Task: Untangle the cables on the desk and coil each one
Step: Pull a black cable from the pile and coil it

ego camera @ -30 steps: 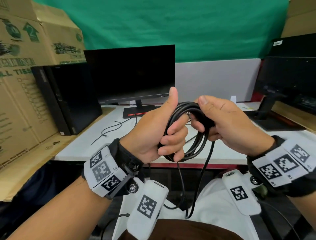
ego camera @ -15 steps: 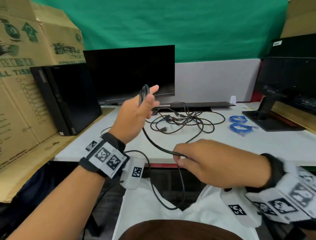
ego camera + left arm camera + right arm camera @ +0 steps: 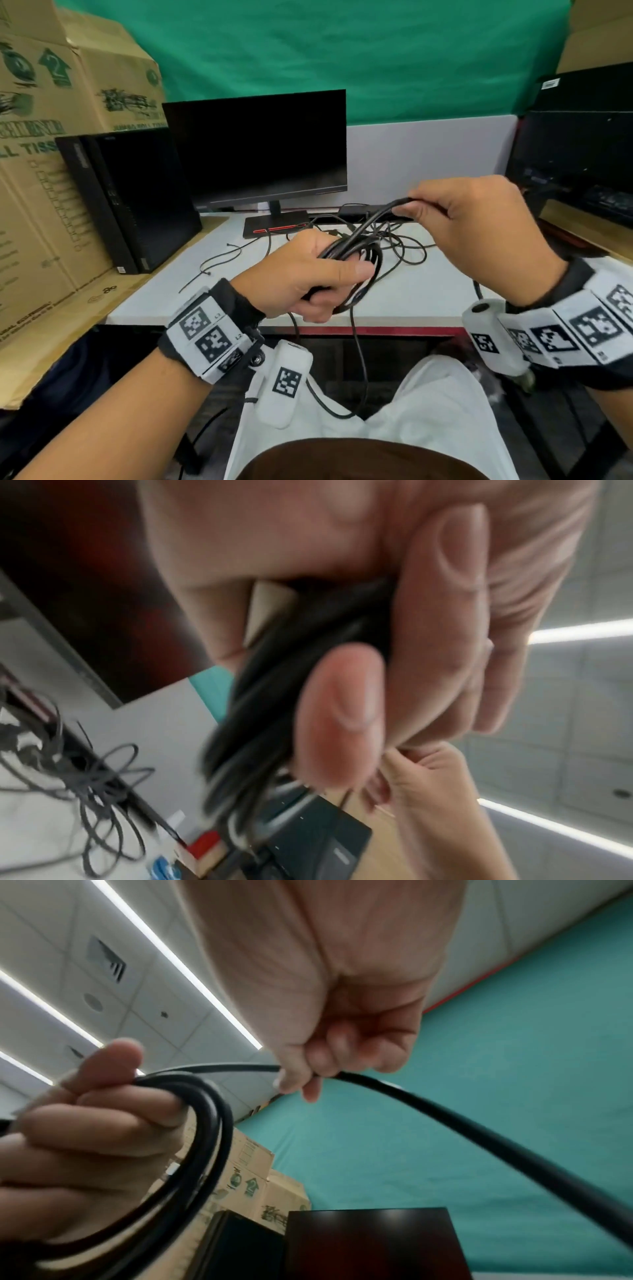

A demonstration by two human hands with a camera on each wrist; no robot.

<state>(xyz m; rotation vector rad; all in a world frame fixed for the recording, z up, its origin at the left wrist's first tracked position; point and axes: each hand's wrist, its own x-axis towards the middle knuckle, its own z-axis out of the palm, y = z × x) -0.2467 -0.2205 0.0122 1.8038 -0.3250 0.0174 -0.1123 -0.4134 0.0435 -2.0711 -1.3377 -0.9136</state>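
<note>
A black cable coil [image 3: 359,260] hangs in several loops over the desk's front edge, gripped by my left hand [image 3: 308,274] with the thumb laid across it. The left wrist view shows the same bundle [image 3: 274,696] under the thumb. From the coil a strand [image 3: 380,214] rises to my right hand [image 3: 455,219], which pinches it up and to the right. The right wrist view shows that pinch on the strand [image 3: 428,1112] and the coil [image 3: 205,1123] in the other hand. The cable's tail [image 3: 359,359] drops into my lap. A tangle of thin black cables [image 3: 400,243] lies on the white desk [image 3: 239,301].
A dark monitor [image 3: 260,150] stands at the back of the desk, a black computer tower [image 3: 130,198] at its left. Cardboard boxes [image 3: 41,137] rise on the left. Another monitor [image 3: 575,154] sits at the right. A loose thin cable [image 3: 219,260] lies at left.
My left hand came down and toward me, now with several loops in its grip. My right hand rose from the desk's front edge to the upper right, carrying a strand with it.
</note>
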